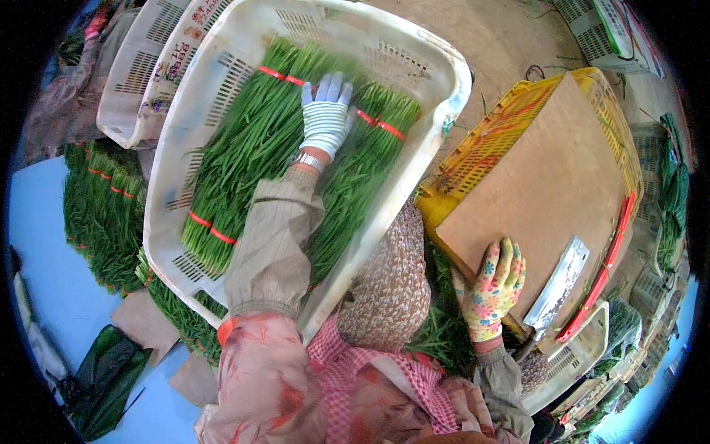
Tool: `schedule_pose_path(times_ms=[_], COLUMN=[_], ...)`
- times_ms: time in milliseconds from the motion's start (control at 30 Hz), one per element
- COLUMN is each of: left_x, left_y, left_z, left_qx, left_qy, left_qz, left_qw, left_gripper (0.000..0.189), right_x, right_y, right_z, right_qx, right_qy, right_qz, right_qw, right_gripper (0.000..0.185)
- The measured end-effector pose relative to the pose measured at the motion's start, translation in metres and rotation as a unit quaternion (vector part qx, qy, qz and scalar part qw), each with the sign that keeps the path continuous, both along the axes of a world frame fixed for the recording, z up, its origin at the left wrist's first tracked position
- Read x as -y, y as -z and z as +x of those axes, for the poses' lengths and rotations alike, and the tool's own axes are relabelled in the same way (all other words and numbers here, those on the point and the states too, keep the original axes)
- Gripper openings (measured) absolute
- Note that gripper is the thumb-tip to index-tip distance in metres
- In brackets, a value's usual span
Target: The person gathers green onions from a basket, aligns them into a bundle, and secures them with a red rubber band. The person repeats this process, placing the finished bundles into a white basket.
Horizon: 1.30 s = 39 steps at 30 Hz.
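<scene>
My left hand (327, 114), in a striped white and pale-blue glove, reaches into a white plastic crate (177, 139) and lies on bundles of long green leafy vegetable (249, 144), its fingers pointing to the crate's far wall. Red ties bind the bundles. Whether the fingers grip anything is not plain. My right hand (493, 288), in a floral glove, rests with extended fingers on the near edge of a brown board (543, 166). Right of it on the board lie a cleaver (557, 283) and a bunch of red ties (602, 272).
The board sits on a yellow plastic crate (482, 155). More white crates (130, 72) stand at the upper left, above tied green bundles (102, 216) on a blue surface (39, 205). Another crate (593, 39) stands at the upper right. A white crate (593, 333) is at the lower right.
</scene>
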State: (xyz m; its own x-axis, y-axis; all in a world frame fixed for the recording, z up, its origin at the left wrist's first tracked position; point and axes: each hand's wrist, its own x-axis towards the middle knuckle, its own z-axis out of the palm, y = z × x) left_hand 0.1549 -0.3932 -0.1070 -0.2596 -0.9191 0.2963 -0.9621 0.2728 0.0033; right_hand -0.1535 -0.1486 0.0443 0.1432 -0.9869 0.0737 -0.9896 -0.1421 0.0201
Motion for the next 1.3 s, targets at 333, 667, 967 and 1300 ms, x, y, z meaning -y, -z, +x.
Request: schedule_pose_path(times_ms=[333, 667, 967, 1300], left_x=[0.037, 0.054, 0.065, 0.072], left_y=[0.01, 0.027, 0.027, 0.006], left_z=[-0.017, -0.022, -0.016, -0.024], left_qx=[-0.028, -0.004, -0.015, 0.026], left_qy=[-0.062, -0.1, -0.134, -0.101], left_qz=[-0.065, -0.025, 0.016, 0.024], left_qw=[0.996, 0.995, 0.991, 0.994], left_gripper=[0.029, 0.019, 0.021, 0.023], right_x=[0.0, 0.0, 0.003, 0.003], right_y=[0.002, 0.003, 0.003, 0.001], right_z=[0.0, -0.001, 0.001, 0.001], right_qx=[-0.012, -0.009, -0.001, -0.013], right_qy=[-0.001, -0.008, -0.003, 0.003], right_qz=[-0.005, -0.016, -0.036, -0.022], right_qw=[1.0, 1.0, 0.999, 1.0], right_gripper=[0.069, 0.082, 0.066, 0.065])
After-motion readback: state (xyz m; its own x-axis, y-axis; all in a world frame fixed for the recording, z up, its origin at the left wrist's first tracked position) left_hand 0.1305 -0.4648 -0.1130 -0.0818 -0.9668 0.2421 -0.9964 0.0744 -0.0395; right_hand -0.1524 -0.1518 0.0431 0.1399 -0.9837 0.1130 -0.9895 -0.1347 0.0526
